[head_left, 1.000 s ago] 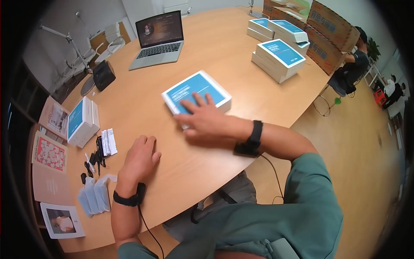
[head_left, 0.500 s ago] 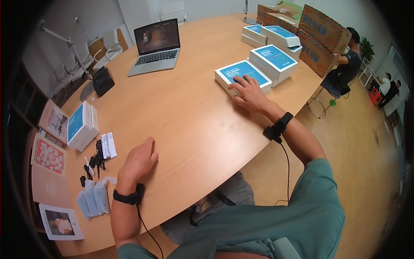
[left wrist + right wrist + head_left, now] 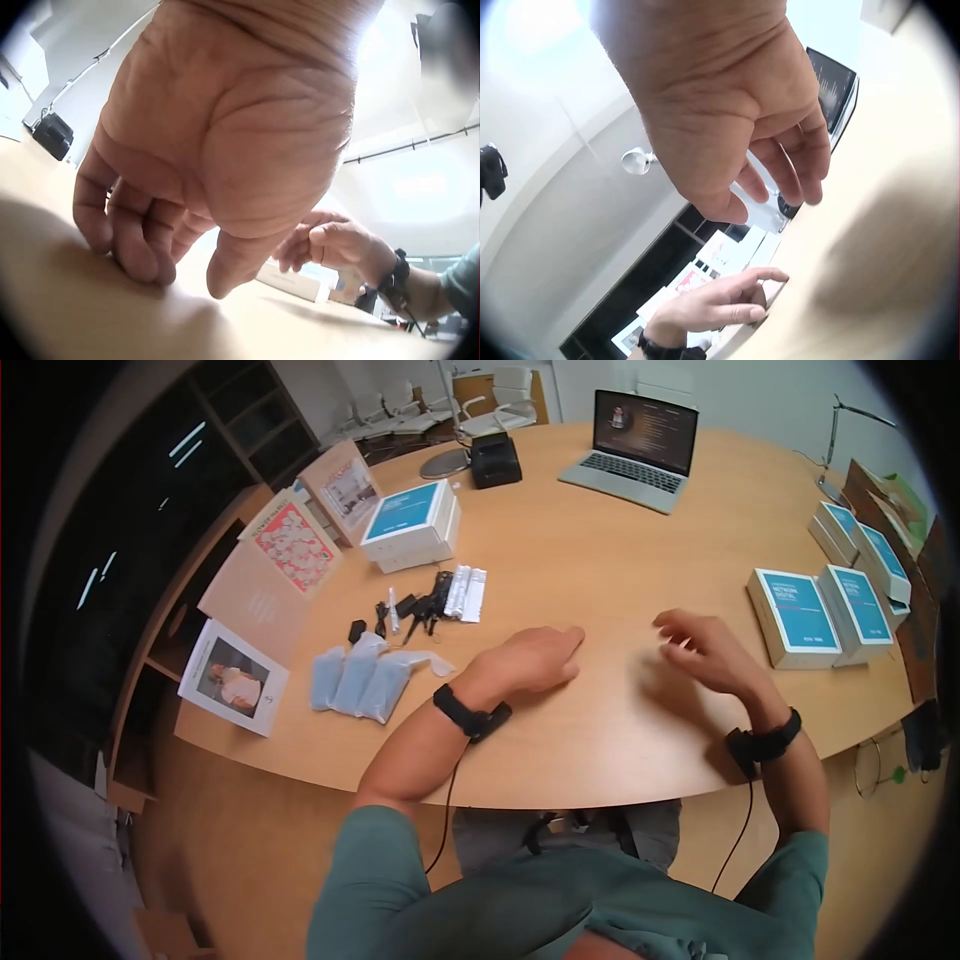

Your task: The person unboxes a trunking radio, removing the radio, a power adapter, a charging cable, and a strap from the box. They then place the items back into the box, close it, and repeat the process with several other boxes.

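My left hand (image 3: pixel 525 660) rests on the wooden table (image 3: pixel 600 740), fingers loosely bent and fingertips on the wood in the left wrist view. It holds nothing. Above the table, to its right, hovers my right hand (image 3: pixel 712 652), loosely curled around nothing and casting a shadow below. Nearest to it is a white box with a blue top (image 3: pixel 796 615), lying beside a similar stacked box (image 3: pixel 857 610). Behind them stand more such boxes (image 3: pixel 882 560). At the left side, another pair of blue-topped boxes (image 3: pixel 412 520) lies stacked.
Clear-wrapped pale blue packets (image 3: pixel 360 680), black cables (image 3: pixel 425 605) and white wrapped strips (image 3: pixel 465 595) lie left of my left hand. Booklets (image 3: pixel 292 545) stand along the left edge. A laptop (image 3: pixel 640 455) and a black device (image 3: pixel 495 460) are at the back, cartons (image 3: pixel 900 510) far right.
My right hand moved a blue-topped box from mid-table to the right-hand boxes, then left it and came back over the table. My left hand stayed on the table. The head view turned left.
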`<action>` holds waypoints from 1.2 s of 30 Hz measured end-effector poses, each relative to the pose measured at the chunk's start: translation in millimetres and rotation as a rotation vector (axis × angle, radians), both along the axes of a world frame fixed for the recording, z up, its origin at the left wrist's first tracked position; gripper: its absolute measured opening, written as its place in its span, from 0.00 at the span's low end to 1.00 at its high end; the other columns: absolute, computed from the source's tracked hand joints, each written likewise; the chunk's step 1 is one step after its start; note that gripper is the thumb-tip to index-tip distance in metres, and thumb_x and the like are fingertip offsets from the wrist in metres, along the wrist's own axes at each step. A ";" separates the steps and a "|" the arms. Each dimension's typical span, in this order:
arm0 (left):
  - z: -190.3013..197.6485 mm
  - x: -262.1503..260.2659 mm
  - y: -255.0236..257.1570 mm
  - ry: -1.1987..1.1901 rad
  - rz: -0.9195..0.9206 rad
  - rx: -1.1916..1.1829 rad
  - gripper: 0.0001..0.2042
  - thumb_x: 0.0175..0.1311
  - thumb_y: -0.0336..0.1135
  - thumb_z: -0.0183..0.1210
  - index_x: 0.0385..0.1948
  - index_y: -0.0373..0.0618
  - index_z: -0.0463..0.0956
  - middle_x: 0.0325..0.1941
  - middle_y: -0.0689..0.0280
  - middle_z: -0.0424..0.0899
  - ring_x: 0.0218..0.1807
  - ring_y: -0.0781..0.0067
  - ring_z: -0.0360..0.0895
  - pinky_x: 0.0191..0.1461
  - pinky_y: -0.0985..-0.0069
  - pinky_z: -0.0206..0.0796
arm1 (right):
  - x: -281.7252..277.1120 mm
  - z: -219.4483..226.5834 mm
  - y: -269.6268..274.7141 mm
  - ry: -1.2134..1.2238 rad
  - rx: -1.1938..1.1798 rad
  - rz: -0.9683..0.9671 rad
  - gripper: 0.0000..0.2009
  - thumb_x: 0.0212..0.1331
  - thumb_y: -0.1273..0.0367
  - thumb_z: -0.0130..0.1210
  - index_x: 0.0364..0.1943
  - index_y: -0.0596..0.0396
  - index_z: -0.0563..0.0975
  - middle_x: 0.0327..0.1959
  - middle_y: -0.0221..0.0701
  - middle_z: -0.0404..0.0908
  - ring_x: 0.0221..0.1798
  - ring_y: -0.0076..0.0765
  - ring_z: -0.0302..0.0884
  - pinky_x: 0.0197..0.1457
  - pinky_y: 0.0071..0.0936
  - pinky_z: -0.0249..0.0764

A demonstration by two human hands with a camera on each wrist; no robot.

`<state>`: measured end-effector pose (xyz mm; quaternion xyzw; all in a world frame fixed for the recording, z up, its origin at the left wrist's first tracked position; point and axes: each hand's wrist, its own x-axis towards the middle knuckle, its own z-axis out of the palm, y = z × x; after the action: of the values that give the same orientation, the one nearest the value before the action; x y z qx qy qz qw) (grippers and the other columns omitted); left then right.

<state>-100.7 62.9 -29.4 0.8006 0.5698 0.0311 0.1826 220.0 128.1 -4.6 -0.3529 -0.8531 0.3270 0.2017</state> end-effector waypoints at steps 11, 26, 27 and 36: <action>31.0 -301.3 79.4 -0.159 0.784 0.734 0.24 0.74 0.47 0.66 0.65 0.43 0.82 0.58 0.55 0.90 0.55 0.61 0.88 0.58 0.64 0.79 | -28.8 -54.5 23.7 0.158 -0.499 0.136 0.10 0.74 0.70 0.61 0.54 0.57 0.84 0.37 0.26 0.87 0.39 0.21 0.83 0.45 0.23 0.78; -31.1 -410.3 115.1 -1.293 1.340 0.354 0.26 0.73 0.54 0.71 0.60 0.43 0.80 0.59 0.56 0.81 0.50 0.62 0.82 0.45 0.70 0.81 | -32.4 -60.9 26.5 0.253 -0.525 0.085 0.09 0.72 0.70 0.63 0.48 0.62 0.85 0.32 0.27 0.87 0.37 0.20 0.83 0.43 0.24 0.77; -27.6 -407.8 113.7 -1.354 1.385 0.363 0.25 0.70 0.52 0.74 0.57 0.44 0.80 0.57 0.56 0.81 0.50 0.61 0.81 0.45 0.69 0.81 | -32.9 -60.4 26.4 0.247 -0.512 0.088 0.09 0.72 0.70 0.63 0.48 0.62 0.85 0.32 0.27 0.87 0.37 0.21 0.83 0.43 0.24 0.77; 0.4 -361.3 97.5 -1.707 1.148 0.069 0.20 0.72 0.43 0.69 0.60 0.44 0.81 0.56 0.59 0.88 0.59 0.55 0.83 0.65 0.47 0.77 | -30.3 -64.2 29.9 0.206 -0.436 0.134 0.08 0.74 0.72 0.61 0.50 0.62 0.84 0.34 0.27 0.87 0.39 0.20 0.83 0.44 0.23 0.77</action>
<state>-462.0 160.4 -29.1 0.1239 0.5458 0.6885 0.4612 189.7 158.0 -68.8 -0.2954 -0.7587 0.5504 0.1846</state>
